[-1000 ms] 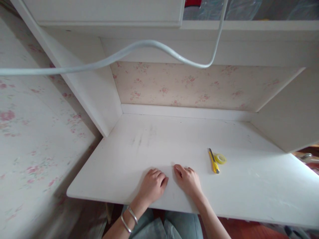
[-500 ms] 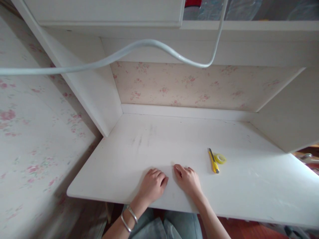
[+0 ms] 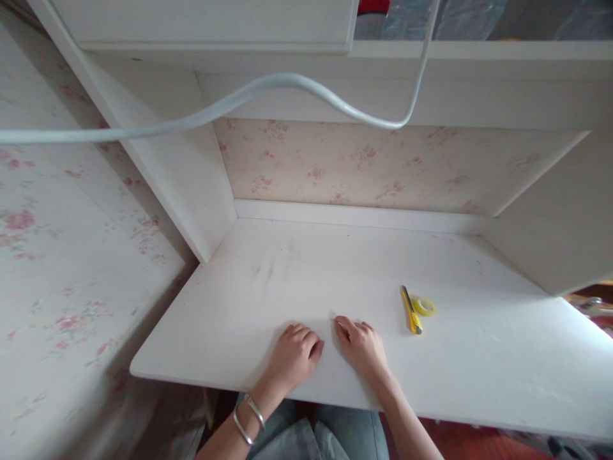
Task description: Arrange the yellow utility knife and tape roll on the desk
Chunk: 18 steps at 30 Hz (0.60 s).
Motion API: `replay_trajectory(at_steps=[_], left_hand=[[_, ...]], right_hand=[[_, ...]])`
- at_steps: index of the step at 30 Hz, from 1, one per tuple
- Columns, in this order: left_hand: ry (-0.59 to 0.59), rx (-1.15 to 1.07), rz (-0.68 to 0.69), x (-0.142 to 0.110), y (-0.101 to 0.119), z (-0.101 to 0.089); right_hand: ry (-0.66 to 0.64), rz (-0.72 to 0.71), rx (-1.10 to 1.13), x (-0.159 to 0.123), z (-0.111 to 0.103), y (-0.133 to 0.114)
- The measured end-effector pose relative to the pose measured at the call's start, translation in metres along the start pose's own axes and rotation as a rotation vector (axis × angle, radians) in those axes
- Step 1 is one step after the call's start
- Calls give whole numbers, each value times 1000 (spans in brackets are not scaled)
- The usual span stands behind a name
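My left hand (image 3: 295,352) rests on the white desk (image 3: 201,332) near its front edge, fingers curled under in a loose fist, nothing showing in it. A silver bangle (image 3: 248,418) circles that wrist. To its right, a small gap away, lies my right hand (image 3: 361,345), also loosely closed, with no object visible in it. Beyond my right hand, further right on the desktop, a yellow box cutter (image 3: 410,312) lies with its dark end pointing away from me. A roll of yellow tape (image 3: 424,305) lies flat right beside the cutter.
A white cable (image 3: 287,80) hangs across the upper view, in front of the shelf. White side panels (image 3: 191,185) flank the desk, and a cabinet (image 3: 215,25) overhangs its back. Floral wallpaper (image 3: 52,268) covers the wall at left. Plastic-wrapped items (image 3: 469,19) sit on the upper shelf.
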<state>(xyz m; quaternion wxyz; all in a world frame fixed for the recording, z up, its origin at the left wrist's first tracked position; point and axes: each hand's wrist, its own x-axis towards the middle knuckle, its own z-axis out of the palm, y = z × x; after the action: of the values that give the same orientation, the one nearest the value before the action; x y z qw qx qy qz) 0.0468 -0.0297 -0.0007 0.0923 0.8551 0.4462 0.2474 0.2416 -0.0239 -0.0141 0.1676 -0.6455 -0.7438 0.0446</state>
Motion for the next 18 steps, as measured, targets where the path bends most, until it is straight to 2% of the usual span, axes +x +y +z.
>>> replay_trajectory(at_steps=[9, 11, 15, 18], left_hand=[[-32, -13, -20, 0, 1, -2], [-45, -29, -48, 2, 1, -3], [-105, -52, -113, 13, 11, -3], [-181, -106, -48, 29, 33, 6]], right_hand=[[-19, 25, 73, 1, -5, -3], [-11, 73, 189, 1, -6, -1], [85, 296, 582, -2, -13, 14], [195, 405, 718, -9, -26, 36]])
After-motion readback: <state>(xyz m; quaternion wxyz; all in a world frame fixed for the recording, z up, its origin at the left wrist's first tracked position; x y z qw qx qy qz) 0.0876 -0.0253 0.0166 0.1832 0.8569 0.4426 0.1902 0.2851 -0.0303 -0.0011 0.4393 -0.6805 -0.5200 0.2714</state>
